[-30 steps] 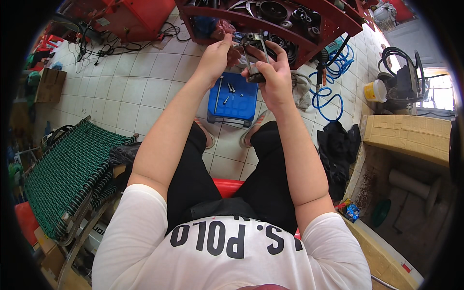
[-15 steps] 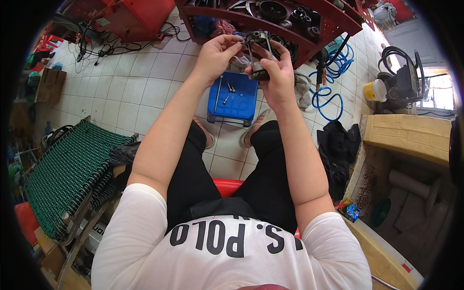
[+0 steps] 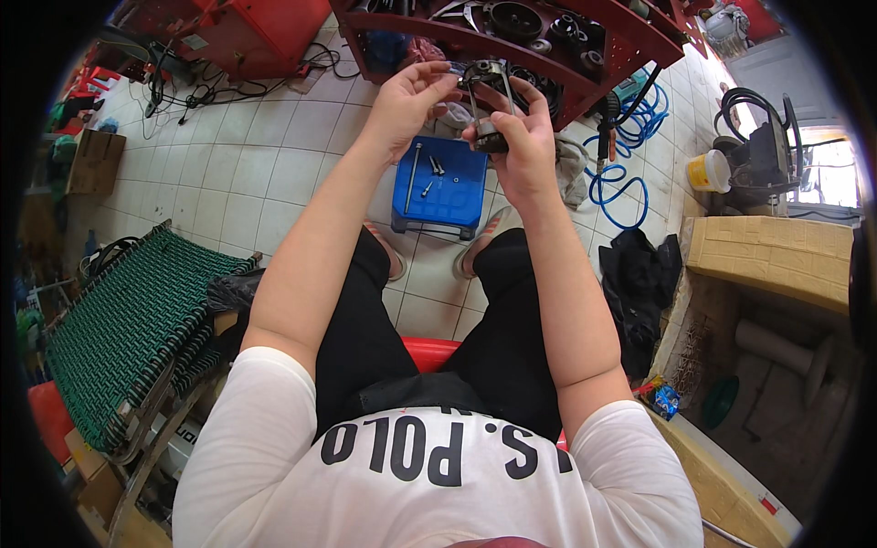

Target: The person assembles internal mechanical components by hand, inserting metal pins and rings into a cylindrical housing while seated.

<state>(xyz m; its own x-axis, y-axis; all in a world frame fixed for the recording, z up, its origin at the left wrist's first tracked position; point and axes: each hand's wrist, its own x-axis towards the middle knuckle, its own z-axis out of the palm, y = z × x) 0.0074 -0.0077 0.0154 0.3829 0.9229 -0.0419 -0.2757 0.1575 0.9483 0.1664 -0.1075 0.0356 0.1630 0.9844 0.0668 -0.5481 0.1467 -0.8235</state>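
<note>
Two hands flank one metal part (right gripping; left beside).

Workshop, red rack holding metal parts, looped blue hose, loose bolts on blue stool

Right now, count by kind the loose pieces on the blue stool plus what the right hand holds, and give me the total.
Metal part in the right hand: 1
Long thin rod on the blue stool: 1
Bolts on it, two close together: 3
Small ring-shaped piece on it: 1
Total: 6
</note>
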